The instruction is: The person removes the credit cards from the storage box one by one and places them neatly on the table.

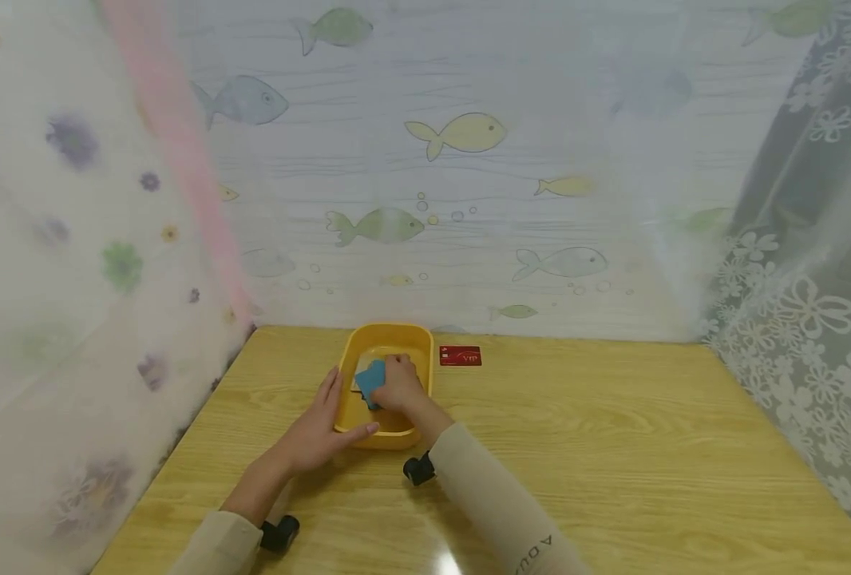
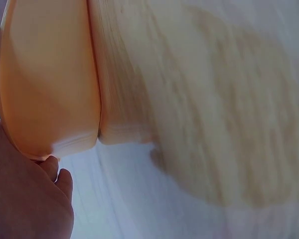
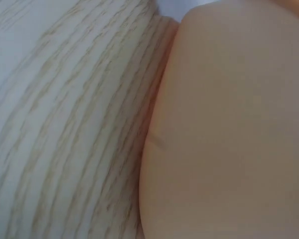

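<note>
The right hand [image 1: 401, 389] covers part of a blue card [image 1: 371, 378] inside a yellow tray [image 1: 389, 440]; its grip pinches the card, though the fingertips are hard to make out. Under the card, a pale piece [image 1: 362, 377] and a dark edge show only in part, too small to name. The left hand [image 1: 314, 435] has its grip spread around the tray's near left corner, fingers along the left wall and thumb along the near one. Both wrist views are blurred, and the right one takes in just the tray's outside wall and the surface [image 1: 634, 447].

A red card [image 1: 460, 356] lies flat just beside the tray's far right side, reading "VIP" in light letters. Dark letters on the beige right sleeve [image 1: 497, 503] begin with an A; the rest are cut off by the frame.

The tray is smooth, with rounded corners and a raised rim. The surface has yellowish wood grain, and behind it hangs a thin sheet [image 1: 469, 239] printed with fish.
</note>
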Action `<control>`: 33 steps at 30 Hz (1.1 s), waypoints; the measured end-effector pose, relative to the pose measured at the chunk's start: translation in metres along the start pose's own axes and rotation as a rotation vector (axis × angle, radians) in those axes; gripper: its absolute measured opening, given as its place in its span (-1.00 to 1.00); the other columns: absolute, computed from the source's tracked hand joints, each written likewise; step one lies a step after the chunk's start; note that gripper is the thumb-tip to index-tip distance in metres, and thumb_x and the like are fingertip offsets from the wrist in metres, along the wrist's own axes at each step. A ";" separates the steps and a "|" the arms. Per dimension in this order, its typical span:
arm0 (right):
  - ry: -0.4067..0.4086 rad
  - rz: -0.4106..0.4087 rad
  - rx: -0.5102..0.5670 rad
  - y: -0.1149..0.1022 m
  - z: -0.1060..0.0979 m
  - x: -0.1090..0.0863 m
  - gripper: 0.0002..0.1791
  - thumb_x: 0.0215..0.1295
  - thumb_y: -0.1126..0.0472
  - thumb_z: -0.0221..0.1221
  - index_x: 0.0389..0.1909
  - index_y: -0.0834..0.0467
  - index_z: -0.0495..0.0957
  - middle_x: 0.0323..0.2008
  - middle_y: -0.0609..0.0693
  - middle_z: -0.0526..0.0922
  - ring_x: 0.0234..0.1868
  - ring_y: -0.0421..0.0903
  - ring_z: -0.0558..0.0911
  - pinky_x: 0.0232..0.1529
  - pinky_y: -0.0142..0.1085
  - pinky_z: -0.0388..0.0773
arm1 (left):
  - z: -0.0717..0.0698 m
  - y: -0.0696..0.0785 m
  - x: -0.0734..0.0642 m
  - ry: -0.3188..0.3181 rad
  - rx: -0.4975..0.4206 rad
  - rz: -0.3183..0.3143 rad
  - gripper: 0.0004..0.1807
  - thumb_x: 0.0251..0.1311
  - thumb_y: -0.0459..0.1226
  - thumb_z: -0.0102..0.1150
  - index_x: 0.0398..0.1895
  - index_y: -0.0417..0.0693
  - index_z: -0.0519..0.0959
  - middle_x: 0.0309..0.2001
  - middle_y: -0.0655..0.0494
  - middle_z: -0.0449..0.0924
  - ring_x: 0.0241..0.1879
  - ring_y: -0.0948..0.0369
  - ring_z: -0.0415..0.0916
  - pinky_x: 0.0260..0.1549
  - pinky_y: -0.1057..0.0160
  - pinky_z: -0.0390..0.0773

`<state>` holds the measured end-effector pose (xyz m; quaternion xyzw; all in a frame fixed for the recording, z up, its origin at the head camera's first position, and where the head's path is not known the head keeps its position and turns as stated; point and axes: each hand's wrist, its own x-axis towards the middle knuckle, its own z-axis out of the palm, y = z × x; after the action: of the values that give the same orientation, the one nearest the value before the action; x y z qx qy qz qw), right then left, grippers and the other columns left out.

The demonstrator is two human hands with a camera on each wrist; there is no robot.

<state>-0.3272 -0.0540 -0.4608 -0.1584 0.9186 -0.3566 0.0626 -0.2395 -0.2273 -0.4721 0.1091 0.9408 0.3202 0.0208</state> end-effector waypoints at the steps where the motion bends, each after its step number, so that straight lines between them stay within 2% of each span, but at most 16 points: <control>1: 0.008 -0.007 -0.005 0.000 0.000 0.000 -0.15 0.16 0.26 0.39 0.45 0.37 0.27 0.39 0.30 0.27 0.24 0.17 0.39 0.20 0.00 0.49 | 0.000 0.000 0.000 0.001 0.000 -0.004 0.34 0.20 0.44 0.11 0.66 -0.18 -0.34 0.66 -0.10 -0.51 0.59 -0.20 -0.15 0.41 -0.30 0.14; 8: 0.064 -0.007 -0.048 -0.002 -0.002 -0.001 -0.24 0.16 0.26 0.42 0.38 0.31 0.36 0.29 0.25 0.33 0.15 0.13 0.39 0.14 -0.04 0.49 | 0.000 0.002 0.002 0.005 0.000 -0.002 0.33 0.20 0.44 0.11 0.66 -0.16 -0.35 0.66 -0.06 -0.52 0.58 -0.21 -0.15 0.41 -0.30 0.14; 13: 0.100 0.019 -0.043 -0.001 -0.003 0.001 -0.25 0.20 0.31 0.40 0.41 0.27 0.36 0.29 0.24 0.32 0.22 0.13 0.36 0.16 -0.05 0.47 | -0.001 0.004 0.002 0.002 0.007 -0.001 0.33 0.21 0.43 0.11 0.66 -0.18 -0.35 0.66 -0.06 -0.52 0.58 -0.21 -0.14 0.41 -0.30 0.15; 16: 0.124 0.026 -0.021 0.000 -0.002 0.004 -0.26 0.22 0.36 0.36 0.43 0.27 0.36 0.30 0.23 0.32 0.22 0.11 0.36 0.12 -0.10 0.49 | -0.001 0.004 0.003 0.010 0.014 0.000 0.33 0.21 0.42 0.12 0.66 -0.20 -0.34 0.66 -0.09 -0.50 0.58 -0.22 -0.13 0.41 -0.29 0.15; 20: 0.145 0.019 0.028 0.001 0.000 0.005 -0.33 0.23 0.43 0.30 0.39 0.32 0.40 0.24 0.24 0.36 0.06 0.06 0.45 -0.02 -0.15 0.54 | -0.001 0.003 0.003 0.014 0.016 -0.001 0.33 0.22 0.40 0.14 0.65 -0.20 -0.34 0.66 -0.10 -0.50 0.57 -0.23 -0.11 0.41 -0.30 0.15; 23: 0.157 -0.005 0.056 0.003 0.001 0.003 -0.41 0.21 0.47 0.29 0.30 0.35 0.47 0.13 0.23 0.47 -0.06 0.05 0.51 -0.05 -0.13 0.59 | 0.001 0.001 0.002 0.008 0.006 -0.011 0.33 0.22 0.40 0.15 0.66 -0.16 -0.35 0.66 -0.05 -0.51 0.57 -0.22 -0.11 0.41 -0.30 0.15; 27: 0.168 -0.030 0.092 0.004 0.001 0.000 -0.54 0.24 0.48 0.23 0.19 0.33 0.54 0.01 0.19 0.61 -0.13 0.02 0.54 -0.05 -0.12 0.60 | 0.004 0.000 0.001 -0.002 -0.008 -0.023 0.34 0.19 0.42 0.15 0.67 -0.10 -0.37 0.66 0.00 -0.53 0.59 -0.19 -0.15 0.43 -0.29 0.11; 33: 0.193 -0.070 0.168 0.001 0.000 -0.002 -0.60 0.41 0.40 0.14 0.25 0.29 0.55 0.12 0.18 0.65 -0.05 0.00 0.63 -0.05 -0.18 0.65 | 0.003 0.000 0.001 0.015 0.012 -0.014 0.35 0.17 0.45 0.13 0.66 -0.14 -0.35 0.66 -0.08 -0.48 0.59 -0.19 -0.14 0.42 -0.29 0.13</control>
<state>-0.3253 -0.0525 -0.4617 -0.1495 0.8811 -0.4479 -0.0252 -0.2397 -0.2253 -0.4740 0.1001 0.9436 0.3151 0.0155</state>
